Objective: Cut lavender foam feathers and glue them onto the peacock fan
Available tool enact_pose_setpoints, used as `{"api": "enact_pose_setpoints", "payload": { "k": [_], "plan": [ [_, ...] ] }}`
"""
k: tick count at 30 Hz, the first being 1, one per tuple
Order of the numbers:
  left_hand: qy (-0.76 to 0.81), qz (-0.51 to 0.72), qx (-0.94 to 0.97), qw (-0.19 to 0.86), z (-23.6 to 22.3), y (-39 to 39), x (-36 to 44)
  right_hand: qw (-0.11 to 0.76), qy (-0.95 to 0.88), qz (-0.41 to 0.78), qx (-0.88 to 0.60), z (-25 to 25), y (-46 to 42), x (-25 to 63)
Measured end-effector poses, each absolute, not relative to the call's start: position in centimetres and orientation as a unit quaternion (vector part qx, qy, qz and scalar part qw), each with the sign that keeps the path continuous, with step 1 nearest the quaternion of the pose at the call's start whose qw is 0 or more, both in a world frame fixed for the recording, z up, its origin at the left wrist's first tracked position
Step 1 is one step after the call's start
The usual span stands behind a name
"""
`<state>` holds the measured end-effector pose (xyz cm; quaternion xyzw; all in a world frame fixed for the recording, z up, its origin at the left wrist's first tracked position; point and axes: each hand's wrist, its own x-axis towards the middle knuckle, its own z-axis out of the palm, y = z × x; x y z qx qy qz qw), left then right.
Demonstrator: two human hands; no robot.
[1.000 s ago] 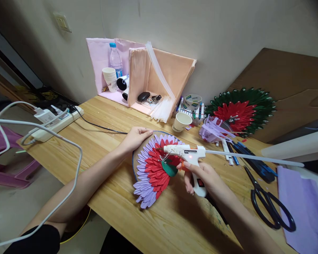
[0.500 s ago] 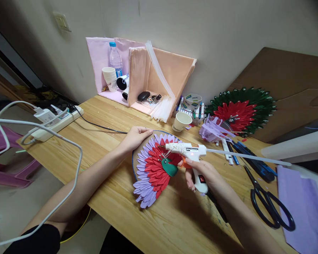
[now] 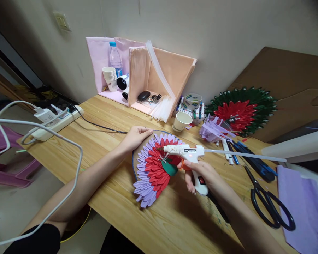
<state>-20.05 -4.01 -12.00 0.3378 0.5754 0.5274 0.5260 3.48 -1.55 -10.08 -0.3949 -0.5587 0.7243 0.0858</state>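
My right hand (image 3: pixel 198 173) is wrapped round a white hot glue gun (image 3: pixel 185 151), a finger at its orange trigger. A long clear glue stick (image 3: pixel 243 154) sticks out of the gun's back. Its nozzle is over the red petals (image 3: pixel 155 169) of a paper-petal craft; whether it touches them I cannot tell. Purple petals (image 3: pixel 144 190) ring the red ones, and a green piece (image 3: pixel 170 168) sits in the centre. With thumb and fingers together, my left hand (image 3: pixel 137 138) grips the far left rim of the round cardboard backing (image 3: pixel 135 165).
Black scissors (image 3: pixel 267 203) and purple paper (image 3: pixel 302 208) lie to the right. Behind stand a paper cup (image 3: pixel 182 121), a bowl of purple strips (image 3: pixel 214 128), a green-and-red petal craft (image 3: pixel 238 111) and a pink box shelf (image 3: pixel 161 74). A power strip (image 3: pixel 57 123) occupies the left edge.
The glue gun has shifted slightly left and its nozzle sits a little lower over the red petals. My left hand has stayed in place on the backing.
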Motion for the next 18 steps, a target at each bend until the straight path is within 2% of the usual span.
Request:
{"api": "enact_pose_setpoints", "payload": {
  "k": [18],
  "plan": [
    [0.569,0.523,0.345,0.532,-11.94,-4.01,-19.93,0.067,-0.559,0.722,-0.403,-9.71,-1.45,3.65]
  ]
}}
